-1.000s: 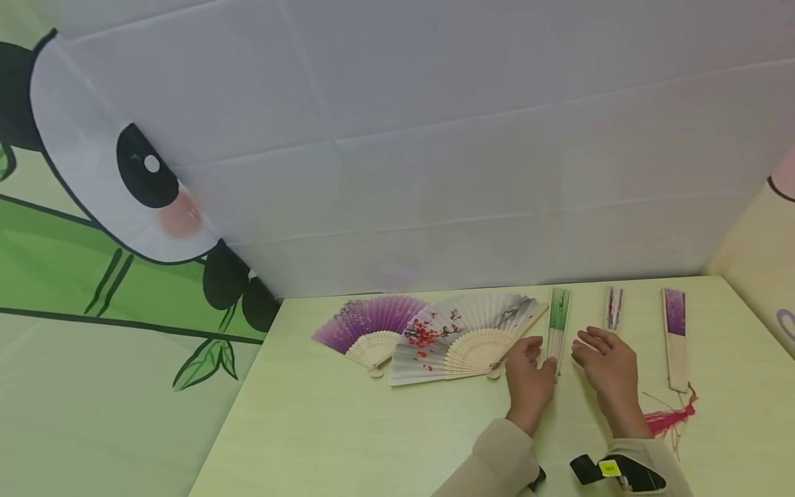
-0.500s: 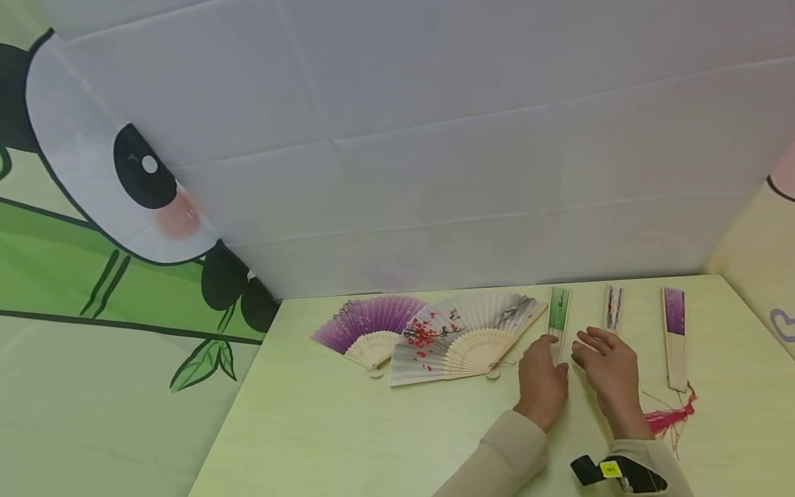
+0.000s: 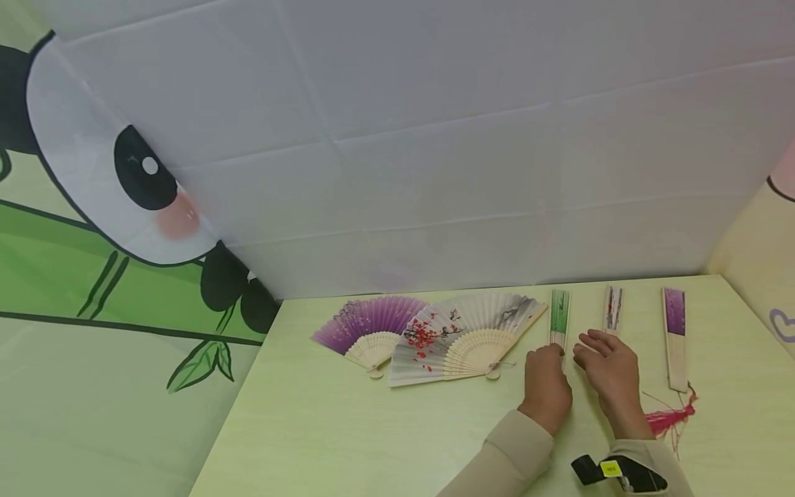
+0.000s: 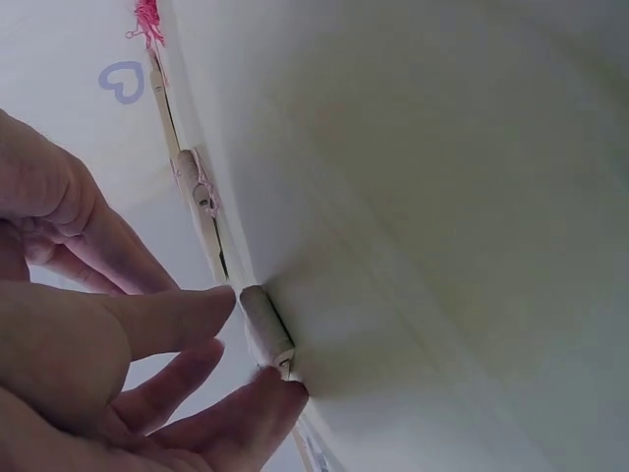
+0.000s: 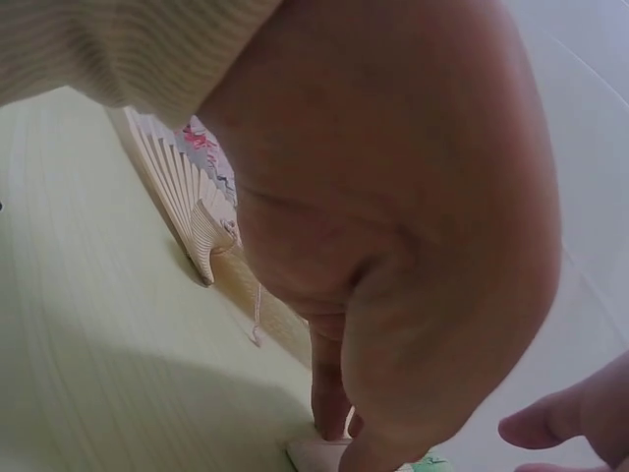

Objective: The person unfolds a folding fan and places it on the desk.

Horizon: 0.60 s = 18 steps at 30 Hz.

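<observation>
My left hand (image 3: 548,388) grips the lower wooden end of a folded green hand fan (image 3: 560,316), fingers bent over it. In the left wrist view its thumb and fingers lie on either side of the fan's end (image 4: 267,324). My right hand (image 3: 611,373) holds nothing; it is poised palm inward, fingers loosely curved, just below a folded floral hand fan (image 3: 613,308), covering that fan's lower part. Left of the left hand lies a spread white hand fan (image 3: 481,335) with red blossoms. In the right wrist view the left hand hides most of the green fan.
An open purple fan (image 3: 373,328) lies at the left, overlapped by the white one. To the right rests a folded purple fan (image 3: 675,338) with a pink tassel (image 3: 671,417). The pale table (image 3: 373,442) backs onto a white cloth wall (image 3: 397,172).
My left hand has moved right from beside the white fan onto the green fan's lower end, its fingers bending over it. The green fan has straightened slightly. The right hand has stayed almost still.
</observation>
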Motion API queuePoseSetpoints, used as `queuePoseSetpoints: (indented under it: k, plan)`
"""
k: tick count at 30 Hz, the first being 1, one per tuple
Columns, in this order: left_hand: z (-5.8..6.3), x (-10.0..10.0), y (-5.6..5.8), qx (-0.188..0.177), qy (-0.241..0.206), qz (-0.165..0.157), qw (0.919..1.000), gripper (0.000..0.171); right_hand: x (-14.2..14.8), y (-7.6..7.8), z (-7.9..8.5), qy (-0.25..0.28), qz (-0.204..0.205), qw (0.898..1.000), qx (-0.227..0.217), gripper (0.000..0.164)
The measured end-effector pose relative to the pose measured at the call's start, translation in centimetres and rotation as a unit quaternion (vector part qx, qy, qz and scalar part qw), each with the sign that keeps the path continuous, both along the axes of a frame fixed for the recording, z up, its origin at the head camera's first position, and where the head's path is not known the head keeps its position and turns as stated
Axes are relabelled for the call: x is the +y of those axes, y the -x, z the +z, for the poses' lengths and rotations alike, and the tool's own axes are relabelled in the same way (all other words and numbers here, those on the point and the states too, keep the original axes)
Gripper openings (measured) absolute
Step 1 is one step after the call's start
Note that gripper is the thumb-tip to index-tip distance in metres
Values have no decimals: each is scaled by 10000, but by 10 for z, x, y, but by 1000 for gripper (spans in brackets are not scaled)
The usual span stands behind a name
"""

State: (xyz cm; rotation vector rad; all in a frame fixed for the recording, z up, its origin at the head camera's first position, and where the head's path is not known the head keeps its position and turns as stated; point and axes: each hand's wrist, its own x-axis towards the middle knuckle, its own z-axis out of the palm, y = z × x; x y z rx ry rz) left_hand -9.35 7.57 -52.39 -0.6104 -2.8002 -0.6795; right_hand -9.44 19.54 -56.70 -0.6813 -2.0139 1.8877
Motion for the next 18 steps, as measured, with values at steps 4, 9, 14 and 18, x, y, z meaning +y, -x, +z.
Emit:
queuePoseSetpoints:
  k: [4,9,14,18]
  plan:
    - [2,2,0,-74,362,94,9993,26,1,-1,0,-90,-9,10000,-15,54]
    - [3,2,-2,60,439,166,9989,25,-5,-8,19,-158,94,9998,-91,53]
    - [2,-1,0,-252,137,129,9995,26,-15,-19,50,-177,252,9990,-335,51]
    - [1,-6,1,-644,-309,35,9974,27,-21,-22,58,-293,227,9977,-567,49]
